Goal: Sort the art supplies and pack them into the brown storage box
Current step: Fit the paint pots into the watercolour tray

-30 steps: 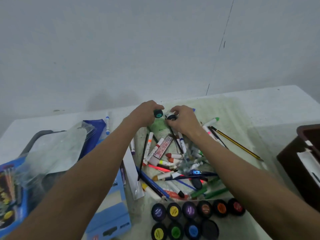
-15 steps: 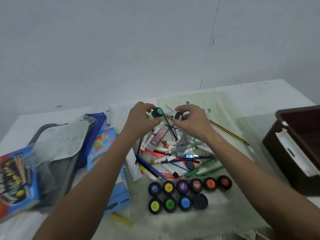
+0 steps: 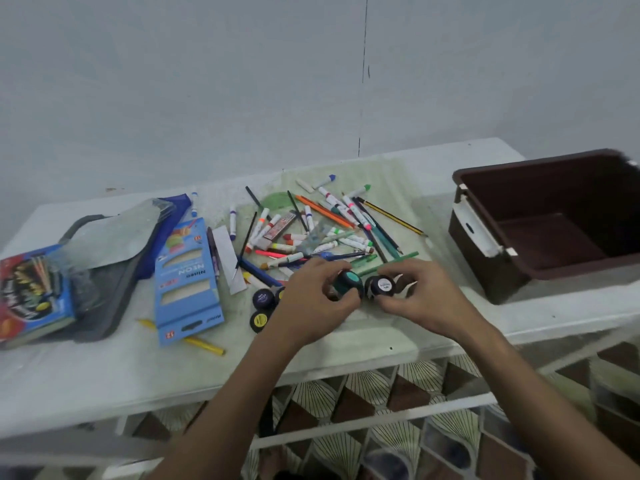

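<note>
A small round black paint pot with a teal lid is gripped in the curled fingers of the left hand; a like pot with a white label is pinched in the right hand. Both are best set upright beside the purple-lidded pot, lids level. The brown plastic storage box stands open at far right.

The heap of markers and pencils lies mid-counter, with the storage box well apart at the right. Left of the heap lies a crayon box, then a pouch and a pencil pack at the far left. Paint pots sit just near of the heap.
</note>
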A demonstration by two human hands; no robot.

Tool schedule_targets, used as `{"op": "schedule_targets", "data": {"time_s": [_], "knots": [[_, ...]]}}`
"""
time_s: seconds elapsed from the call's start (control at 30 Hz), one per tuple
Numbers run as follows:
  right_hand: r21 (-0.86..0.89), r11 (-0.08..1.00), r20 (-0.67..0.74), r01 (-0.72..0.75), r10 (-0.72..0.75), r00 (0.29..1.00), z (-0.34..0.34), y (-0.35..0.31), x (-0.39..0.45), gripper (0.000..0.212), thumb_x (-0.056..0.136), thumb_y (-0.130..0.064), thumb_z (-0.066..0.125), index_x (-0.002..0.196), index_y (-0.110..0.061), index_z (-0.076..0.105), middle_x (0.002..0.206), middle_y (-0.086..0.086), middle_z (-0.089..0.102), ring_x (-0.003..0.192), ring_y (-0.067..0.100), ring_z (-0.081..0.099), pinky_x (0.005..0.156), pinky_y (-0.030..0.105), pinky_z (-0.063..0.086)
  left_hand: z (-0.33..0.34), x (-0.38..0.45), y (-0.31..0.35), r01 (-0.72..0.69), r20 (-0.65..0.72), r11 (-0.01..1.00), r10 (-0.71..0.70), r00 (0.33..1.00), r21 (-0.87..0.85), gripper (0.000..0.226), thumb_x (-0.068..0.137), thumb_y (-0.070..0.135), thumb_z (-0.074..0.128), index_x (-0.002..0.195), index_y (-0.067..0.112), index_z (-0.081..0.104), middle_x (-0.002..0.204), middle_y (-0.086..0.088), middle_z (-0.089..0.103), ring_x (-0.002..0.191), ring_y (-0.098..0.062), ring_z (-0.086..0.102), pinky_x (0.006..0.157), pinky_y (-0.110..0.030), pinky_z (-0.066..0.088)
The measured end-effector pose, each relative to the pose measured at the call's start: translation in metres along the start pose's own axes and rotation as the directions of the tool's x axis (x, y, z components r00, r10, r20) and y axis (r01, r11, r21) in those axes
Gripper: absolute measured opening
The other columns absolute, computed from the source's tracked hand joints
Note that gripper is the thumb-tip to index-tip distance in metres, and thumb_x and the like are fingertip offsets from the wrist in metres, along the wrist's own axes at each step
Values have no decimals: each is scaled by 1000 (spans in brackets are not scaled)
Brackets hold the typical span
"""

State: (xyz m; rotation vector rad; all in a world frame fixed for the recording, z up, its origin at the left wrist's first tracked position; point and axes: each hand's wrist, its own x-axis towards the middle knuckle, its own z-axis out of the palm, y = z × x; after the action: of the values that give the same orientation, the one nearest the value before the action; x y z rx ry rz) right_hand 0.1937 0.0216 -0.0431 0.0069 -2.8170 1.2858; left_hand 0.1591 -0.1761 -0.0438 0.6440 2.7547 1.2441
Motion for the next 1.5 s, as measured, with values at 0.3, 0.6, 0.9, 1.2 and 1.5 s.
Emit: {"op": "schedule_targets", "data": {"time_s": [0.3, 0.6, 0.9, 1.2, 1.5], "knots": [[-41, 999, 52, -1, 3, 999, 4, 7, -10, 35, 67, -22, 79, 102, -24, 74, 94, -7, 66, 80, 5, 61, 59, 9, 38, 25, -21, -2, 36, -76, 993, -28, 997, 108, 32, 68, 44, 67, 96, 29, 64, 80, 15, 64, 76, -7, 58, 79, -41, 51], [-120, 992, 81, 49, -40, 996, 11, 16, -10, 42, 70, -24, 79, 111, -17, 71, 97, 0, 63, 83, 11, 60, 59, 8, 37, 29, -16, -7, 38, -46, 993, -33, 998, 112, 33, 67, 53, 68, 92, 32, 63, 74, 17, 63, 70, 0, 57, 77, -44, 51], [-118, 992, 80, 50, -41, 996, 14, 19, -10, 43, 71, -24, 79, 112, -16, 70, 100, 1, 58, 84, 12, 56, 67, 12, 41, 31, -16, -13, -2, -38, 973, 11, 999, 231, 43, 66, 58, 64, 97, 29, 68, 91, 14, 60, 89, -11, 51, 87, -45, 43], [-31, 993, 13, 115, -115, 993, 21, 22, -11, 48, 72, -31, 81, 117, -18, 67, 104, -8, 55, 88, 0, 49, 79, 11, 37, 23, -21, -26, 26, -52, 953, -11, 999, 303, 59, 65, 69, 63, 110, 31, 67, 99, 8, 46, 96, -12, 38, 83, -35, 31], [-110, 977, 57, 185, -180, 982, 36, 28, -7, 44, 78, -46, 72, 120, -34, 63, 116, -16, 42, 109, 9, 33, 100, 32, 35, 6, -24, -31, 76, 6, 920, -85, 996, 383, 49, 75, 61, 67, 112, 30, 65, 102, 10, 44, 106, -15, 41, 82, -34, 29]]}}
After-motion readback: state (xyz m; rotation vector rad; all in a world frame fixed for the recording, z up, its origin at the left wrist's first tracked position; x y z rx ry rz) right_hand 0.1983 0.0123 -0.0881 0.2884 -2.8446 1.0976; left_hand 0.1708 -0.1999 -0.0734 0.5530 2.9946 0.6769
